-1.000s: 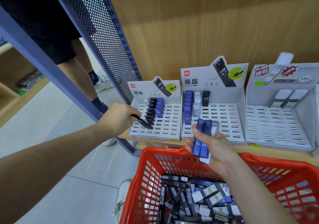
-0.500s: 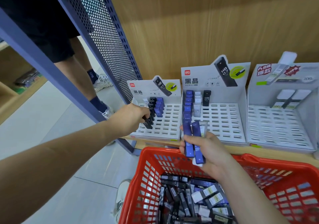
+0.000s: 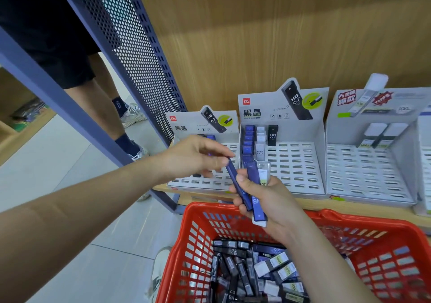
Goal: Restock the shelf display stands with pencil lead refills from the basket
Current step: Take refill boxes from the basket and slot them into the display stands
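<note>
The person's left hand [image 3: 198, 155] pinches the far, upper end of a slim blue plastic refill case [image 3: 235, 183]. The right hand [image 3: 272, 200] is curled round the lower part of that case, together with a second blue case [image 3: 255, 195] and a clear-topped white case [image 3: 264, 174].

From where I stand, the right hand looks to be acting as a holder. It fans the bundle just above the far rim of the red plastic lattice basket [image 3: 363, 221] so the left can draw one case out at a time.

The pinched case stands nearly upright. Its long axis leans, with the top towards the far left and the small white slotted cardboard stand [image 3: 186, 125], and the bottom towards the near right. I'd guess that lean suits a short carry to the open slots there.

A heap of loose black and white cases [image 3: 245, 272] lies in the basket bottom.
</note>
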`<state>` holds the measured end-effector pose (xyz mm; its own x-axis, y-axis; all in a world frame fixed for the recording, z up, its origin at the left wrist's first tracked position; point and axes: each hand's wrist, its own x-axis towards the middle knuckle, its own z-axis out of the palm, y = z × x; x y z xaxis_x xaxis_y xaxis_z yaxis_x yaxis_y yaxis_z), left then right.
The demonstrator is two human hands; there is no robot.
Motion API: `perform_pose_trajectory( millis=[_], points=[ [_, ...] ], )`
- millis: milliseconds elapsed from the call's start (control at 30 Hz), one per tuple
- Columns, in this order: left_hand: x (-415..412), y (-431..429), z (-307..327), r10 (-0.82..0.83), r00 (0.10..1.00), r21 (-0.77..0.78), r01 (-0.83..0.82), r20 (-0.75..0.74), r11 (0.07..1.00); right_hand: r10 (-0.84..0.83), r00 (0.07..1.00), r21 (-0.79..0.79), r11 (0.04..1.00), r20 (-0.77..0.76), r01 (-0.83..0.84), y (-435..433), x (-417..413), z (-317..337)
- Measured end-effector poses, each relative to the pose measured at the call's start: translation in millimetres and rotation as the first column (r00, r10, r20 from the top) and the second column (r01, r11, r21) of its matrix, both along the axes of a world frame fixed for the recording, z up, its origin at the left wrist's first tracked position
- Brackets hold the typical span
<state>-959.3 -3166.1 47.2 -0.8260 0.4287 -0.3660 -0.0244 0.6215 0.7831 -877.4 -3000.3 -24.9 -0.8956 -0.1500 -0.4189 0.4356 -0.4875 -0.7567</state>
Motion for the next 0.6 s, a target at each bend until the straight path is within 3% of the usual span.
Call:
perform_pose_trajectory(
  millis=[100, 200, 333, 500, 600],
  points=[
    [7.3, 9.7, -6.9, -0.063, 0.996, 0.008, 0.063, 0.061, 0.998, 0.051, 0.998, 0.108, 0.993, -0.024, -0.048, 4.3, -0.4, 0.6],
    [11.3, 13.3, -13.5, 0.097, 0.995, 0.137, -0.102, 0.038, 0.985, 0.026, 1.000, 0.145, 0.989, 0.015, -0.028, 15.3, -3.3, 0.2],
    [22.3, 25.6, -22.8, 0.223, 0.973, 0.224, -0.230, 0.057, 0.947, -0.105, 0.994, 0.073, 0.992, 0.005, 0.104, 34.7, -6.5, -2.0],
    [37.0, 47.4, -35.6, 0.149, 0.987, 0.178, -0.157, 0.056, 0.971, -0.288, 0.955, -0.015, 0.957, 0.068, 0.290, 31.9, -8.3, -9.8],
    [34.4, 53.1, -34.0, 0.164, 0.980, 0.230, -0.187, 0.115, 0.955, -0.295, 0.954, -0.004, 0.955, 0.056, 0.296, 30.5, -7.9, -10.4]
  ],
)
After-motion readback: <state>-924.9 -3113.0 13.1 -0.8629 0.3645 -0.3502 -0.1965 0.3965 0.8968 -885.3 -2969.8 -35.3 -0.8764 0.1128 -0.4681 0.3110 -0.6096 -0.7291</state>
